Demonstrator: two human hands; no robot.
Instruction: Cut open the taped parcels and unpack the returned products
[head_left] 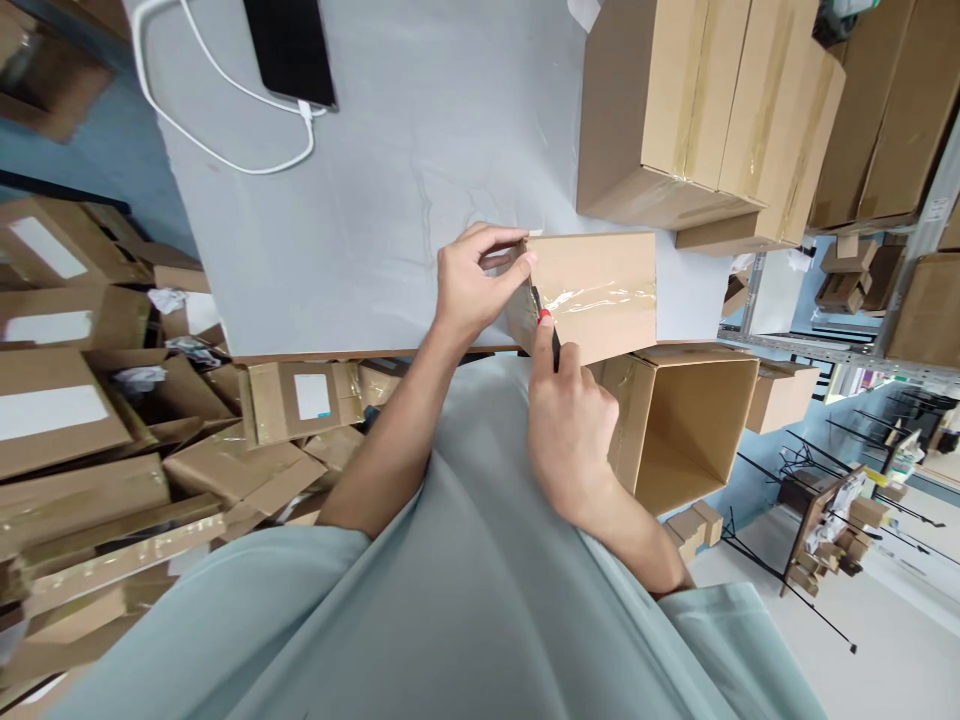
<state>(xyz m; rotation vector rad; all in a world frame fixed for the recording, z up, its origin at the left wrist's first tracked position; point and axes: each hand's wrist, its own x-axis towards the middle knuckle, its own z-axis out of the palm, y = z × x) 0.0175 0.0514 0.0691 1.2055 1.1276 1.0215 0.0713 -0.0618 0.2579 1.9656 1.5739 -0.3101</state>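
Note:
A small cardboard box (pixel 600 275) with clear tape along its top lies at the near edge of the grey-white table (pixel 360 230). My left hand (pixel 476 280) grips the box's left upper corner, thumb on top and fingers at the far side. In my right hand (pixel 570 420) is a utility knife (pixel 556 352), black with a red part near my index fingertip. Its tip meets the taped left edge of the box; how far the blade goes in is hidden.
Taped cartons (pixel 697 110) stand on the table at the right. An open empty carton (pixel 694 430) sits below the edge. A phone (pixel 291 50) with a white cable (pixel 225 160) lies far left. Opened boxes (pixel 232 465) are piled on the left floor.

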